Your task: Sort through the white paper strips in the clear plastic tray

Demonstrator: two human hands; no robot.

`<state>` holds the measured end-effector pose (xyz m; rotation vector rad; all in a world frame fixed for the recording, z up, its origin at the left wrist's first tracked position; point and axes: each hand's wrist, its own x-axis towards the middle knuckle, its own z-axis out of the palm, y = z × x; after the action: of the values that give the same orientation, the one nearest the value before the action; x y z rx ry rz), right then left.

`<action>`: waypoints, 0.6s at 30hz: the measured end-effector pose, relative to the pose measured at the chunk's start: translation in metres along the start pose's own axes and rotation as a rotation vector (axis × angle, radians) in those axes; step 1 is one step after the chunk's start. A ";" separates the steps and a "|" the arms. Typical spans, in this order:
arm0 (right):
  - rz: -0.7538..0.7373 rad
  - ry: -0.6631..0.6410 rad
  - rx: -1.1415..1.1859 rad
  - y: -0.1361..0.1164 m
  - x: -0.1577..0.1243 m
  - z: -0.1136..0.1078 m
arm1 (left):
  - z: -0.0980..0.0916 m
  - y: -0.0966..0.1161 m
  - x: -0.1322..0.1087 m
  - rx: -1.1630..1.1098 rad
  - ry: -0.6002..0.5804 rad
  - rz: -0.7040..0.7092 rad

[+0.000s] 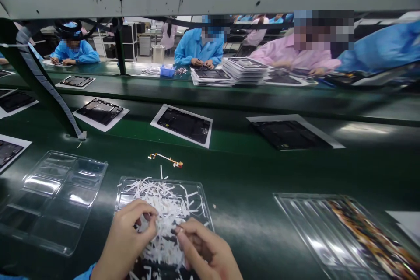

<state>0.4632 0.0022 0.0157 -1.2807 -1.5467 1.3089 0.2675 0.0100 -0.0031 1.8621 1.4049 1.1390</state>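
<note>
Empty clear tray (52,203): lies flat on the green table (249,175), just left of the strip tray; its moulded compartments hold nothing visible.

Left hand (129,234): over the near left part of the strip tray, fingers curled in and thumb pressed to the fingertips in a pinch; what sits in that pinch I cannot tell. A blue sleeve (83,273) shows at the wrist.

Strip tray (198,188): a clear shallow tray, the landmark here, straight ahead of the person at the table's near edge.

White strips (164,201): a loose heap of thin paper slivers filling the strip tray, a few spilling over its far rim onto the table.

Flex cable (166,158): a thin orange-and-white ribbon lying alone on the table just beyond the strip tray, apart from it.

Right hand (206,251): over the near right part of the strip tray, closed, thumb and forefinger nipping a small white sliver (179,229); its fingertips sit near those of the left hand.

Parts tray (305,223): a long clear tray to the right of the strip tray, well apart, with orange-brown parts (370,238) along its right side.

Black panels: three lie on white sheets beyond the strip tray, at (100,110), (185,124) and (287,134).

Co-workers: people in blue (198,46) and pink (282,52) coats sit across the line, far beyond the strip tray.
</note>
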 end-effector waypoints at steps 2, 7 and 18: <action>0.007 -0.014 -0.039 -0.002 0.002 -0.003 | -0.001 0.000 -0.001 -0.075 -0.035 -0.039; 0.024 -0.089 -0.084 -0.007 0.006 -0.003 | 0.003 0.005 -0.003 -0.205 -0.060 -0.040; 0.224 -0.068 0.275 -0.008 0.008 -0.003 | 0.013 0.016 -0.013 0.213 0.222 0.525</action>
<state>0.4619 0.0107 0.0232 -1.2697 -1.2402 1.6582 0.2852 -0.0067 0.0000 2.4090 1.2184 1.5325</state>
